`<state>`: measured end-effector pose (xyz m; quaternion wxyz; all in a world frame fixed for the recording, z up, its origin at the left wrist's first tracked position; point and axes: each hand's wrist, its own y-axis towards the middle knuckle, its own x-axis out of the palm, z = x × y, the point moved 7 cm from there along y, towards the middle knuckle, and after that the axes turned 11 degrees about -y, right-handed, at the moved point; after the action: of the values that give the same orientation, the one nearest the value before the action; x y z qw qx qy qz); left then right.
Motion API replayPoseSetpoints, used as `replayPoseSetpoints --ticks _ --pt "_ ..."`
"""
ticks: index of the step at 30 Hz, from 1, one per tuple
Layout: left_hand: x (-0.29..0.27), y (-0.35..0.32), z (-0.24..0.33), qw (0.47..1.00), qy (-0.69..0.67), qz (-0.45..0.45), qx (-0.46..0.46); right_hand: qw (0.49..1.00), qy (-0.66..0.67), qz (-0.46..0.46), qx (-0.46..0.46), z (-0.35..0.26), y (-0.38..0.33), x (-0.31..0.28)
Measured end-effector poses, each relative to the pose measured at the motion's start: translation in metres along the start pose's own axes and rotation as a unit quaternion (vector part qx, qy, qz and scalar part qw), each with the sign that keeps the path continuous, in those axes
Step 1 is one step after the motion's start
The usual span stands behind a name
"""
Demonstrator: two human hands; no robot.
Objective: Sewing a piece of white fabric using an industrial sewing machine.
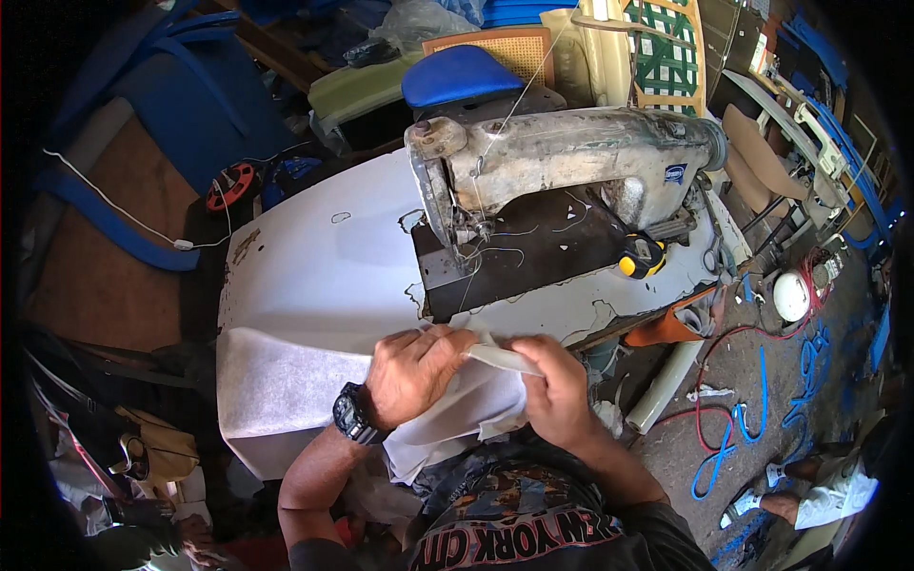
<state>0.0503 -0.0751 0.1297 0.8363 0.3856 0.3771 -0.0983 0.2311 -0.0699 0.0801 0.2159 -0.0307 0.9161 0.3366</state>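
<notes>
My left hand (pixel 411 373), with a black watch on its wrist, is closed on a piece of whitish fabric (pixel 286 385). Opposite it, my right hand (pixel 555 388) pinches a folded edge of the same fabric between thumb and fingers. The cloth drapes over the table's front edge and hangs toward my lap. Just beyond my hands stands an old, worn sewing machine (pixel 571 157), its needle area (pixel 468 243) above a dark plate. A thin thread runs down from the needle toward the fabric.
The white sewing table (pixel 314 257) has chipped edges. On it, a yellow and black tape measure (pixel 641 257) and scissors (pixel 716 255) lie beneath and beside the machine. A blue padded seat (pixel 462 74) stands behind. Blue strips (pixel 716 462) litter the floor at right, near another person's feet (pixel 747 504).
</notes>
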Motion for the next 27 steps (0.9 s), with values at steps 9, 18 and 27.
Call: replayPoseSetpoints --ticks 9,18,27 --pt "0.052 0.008 -0.080 0.939 -0.220 -0.105 -0.241 0.955 0.066 -0.196 0.213 0.080 0.028 0.022" --pt "0.049 0.000 -0.114 0.963 -0.066 -0.061 -0.255 0.935 -0.275 -0.213 0.068 0.089 0.086 0.056" --pt "0.027 0.009 -0.067 0.995 0.085 -0.026 -0.046 0.929 -0.295 -0.210 0.079 0.113 0.106 0.073"
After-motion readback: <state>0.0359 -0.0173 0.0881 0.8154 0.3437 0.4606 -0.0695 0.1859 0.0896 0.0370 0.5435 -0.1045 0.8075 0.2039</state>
